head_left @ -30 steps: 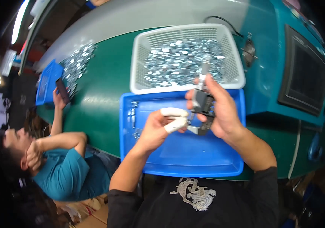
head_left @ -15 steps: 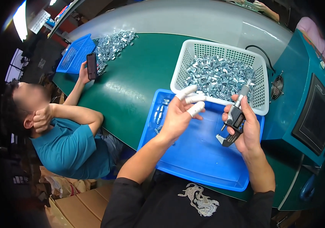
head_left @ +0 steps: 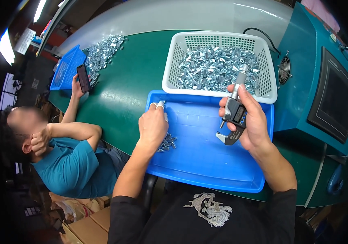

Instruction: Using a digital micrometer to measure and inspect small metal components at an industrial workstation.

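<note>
At the far left, a seated person in a teal shirt (head_left: 76,162) is holding up a phone (head_left: 83,78) beside a loose heap of metal parts (head_left: 102,55). The left hand (head_left: 152,127) is resting knuckles-up, fingers curled, on the left part of the blue tray (head_left: 206,162), covering a small cluster of silver parts (head_left: 168,142); whether it is pinching one cannot be told. The right hand (head_left: 252,120) is gripping a digital micrometer (head_left: 235,110) over the tray's right side. The white basket (head_left: 170,69) of silver parts is sitting just beyond.
</note>
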Tool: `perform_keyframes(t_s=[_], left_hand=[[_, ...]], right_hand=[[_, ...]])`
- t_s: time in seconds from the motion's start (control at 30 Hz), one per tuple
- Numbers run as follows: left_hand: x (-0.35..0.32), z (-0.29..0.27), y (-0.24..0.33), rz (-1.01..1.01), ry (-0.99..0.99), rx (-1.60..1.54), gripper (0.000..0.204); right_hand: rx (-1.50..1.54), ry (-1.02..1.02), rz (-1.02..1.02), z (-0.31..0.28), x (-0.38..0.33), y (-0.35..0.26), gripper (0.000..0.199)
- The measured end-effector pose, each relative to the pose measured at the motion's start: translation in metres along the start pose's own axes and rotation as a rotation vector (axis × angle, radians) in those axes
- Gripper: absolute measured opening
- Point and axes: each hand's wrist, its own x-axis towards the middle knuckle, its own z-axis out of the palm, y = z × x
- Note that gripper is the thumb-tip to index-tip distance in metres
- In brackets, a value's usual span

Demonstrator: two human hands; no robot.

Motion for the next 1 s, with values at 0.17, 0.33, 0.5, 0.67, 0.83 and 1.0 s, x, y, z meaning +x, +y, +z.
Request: perform_keyframes(t_s=[0.17,0.33,0.5,0.67,0.83,1.0], left_hand=[[0.010,0.014,0.002,0.115,0.045,0.112,0.014],[0.018,0.017,0.003,0.120,0.021,0.176,0.011],[0.020,0.012,0.003,0.145,-0.001,0.182,0.010],[0.009,-0.002,0.006,0.173,-0.091,0.022,0.018],[-0.001,-0.006,0.010,0.181,-0.142,-0.041,0.021],[-0.002,-0.002,0.006,0.188,-0.165,-0.072,0.018]], right_hand=[[-0.013,-0.005,0.001,0.003,-0.005,0.001,0.037],[-0.026,-0.020,-0.001,0.003,-0.008,0.002,0.038],[-0.027,-0.021,0.006,0.005,-0.008,0.001,0.038],[-0.026,-0.036,-0.004,0.001,-0.005,0.000,0.039],[-0.029,-0.040,-0.003,0.001,-0.003,0.000,0.039],[-0.034,-0.038,-0.001,0.003,-0.003,0.001,0.038]])
